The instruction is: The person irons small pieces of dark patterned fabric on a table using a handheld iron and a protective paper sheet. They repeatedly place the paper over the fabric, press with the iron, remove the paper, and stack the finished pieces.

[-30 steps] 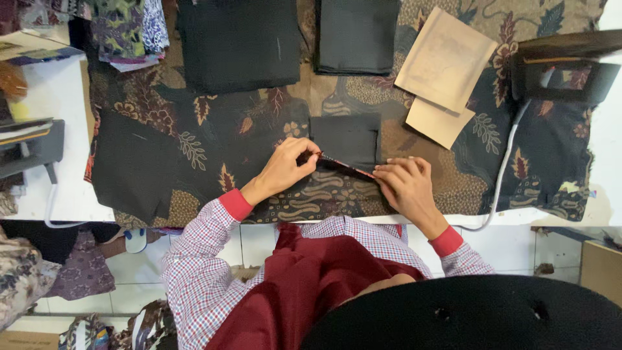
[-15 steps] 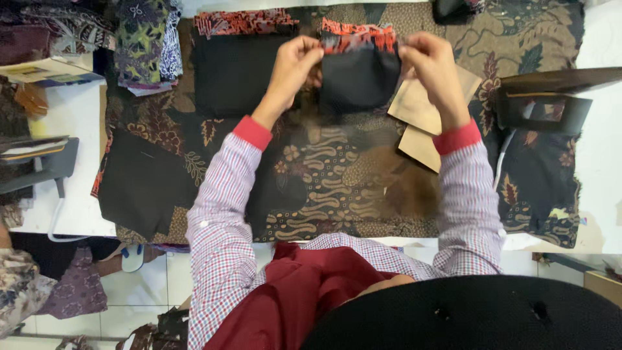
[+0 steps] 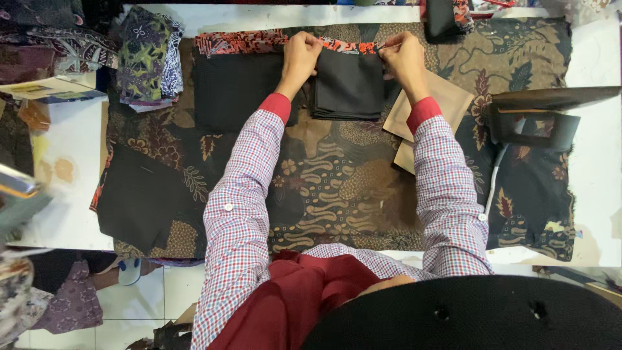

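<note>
Black folded cloth piece (image 3: 348,84), held up in the air half a second before, now lay on the stack; left hand (image 3: 299,57) and right hand (image 3: 403,57) fingers pinched its patterned top edge.

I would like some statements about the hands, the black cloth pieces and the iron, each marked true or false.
1. Both hands grip the top edge of a black fabric piece on a stack. True: left hand, right hand.
2. The iron is in the right hand. False: it rests on the table, apart.
3. Tan paper pieces lie right of the stack. True.
4. The sleeves are plain white. False: checked, with red cuffs.
</note>
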